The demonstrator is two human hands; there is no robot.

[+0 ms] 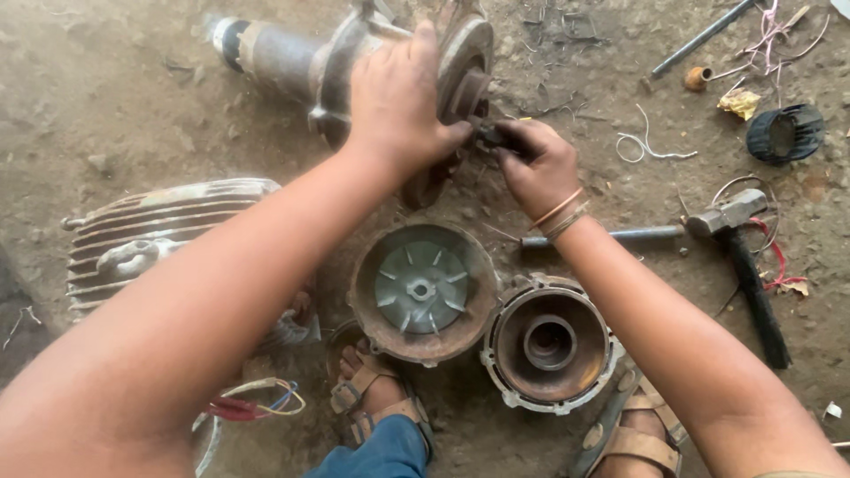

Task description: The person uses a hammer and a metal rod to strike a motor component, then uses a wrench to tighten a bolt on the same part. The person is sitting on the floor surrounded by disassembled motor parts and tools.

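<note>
Nearest, two sandalled feet (pixel 376 403) rest on the dirt floor (pixel 106 97), with loose coloured wires (pixel 261 403) to their left. Just beyond lie a rusty fan cover (pixel 423 292) holding a grey fan, and to its right a round end cover (pixel 549 345) – the two nearly touching. A finned motor casing (pixel 142 235) lies at the left; a hammer (pixel 739 257) and a steel rod (pixel 620 235) at the right. Farther off, the left hand (pixel 398 102) is clasped over the rotor assembly (pixel 336 57) (its shaft points far left), while the right hand (pixel 536 164) pinches a small dark part (pixel 490 134) against it – what part, I cannot tell
</note>
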